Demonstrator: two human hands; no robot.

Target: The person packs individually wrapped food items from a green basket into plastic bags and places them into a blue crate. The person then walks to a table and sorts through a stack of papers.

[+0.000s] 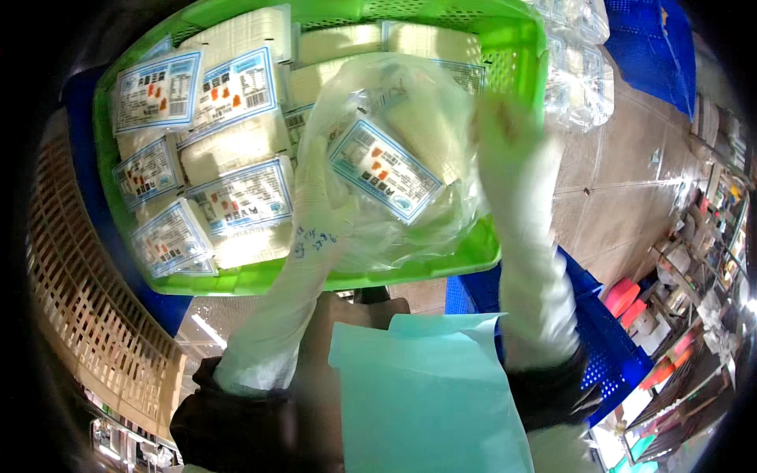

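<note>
Clear plastic bag point(367, 244) around blue-bordered white rectangular packets point(386, 172) is over a green plastic crate point(236, 282), left hand point(314, 189) against the bag, blurred right hand point(505, 118) beside it; either grip cannot be told.

Blurred right hand point(505, 126), left hand point(318, 193) indistinct against clear bag point(378, 246)

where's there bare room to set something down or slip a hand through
Widest is the floor on the right, between the green basket, the bagged packs and the clutter farther right. A narrow strip shows at the basket's lower right, between clear bag and rim. The basket's left and top are crowded with stacked packs.
</note>
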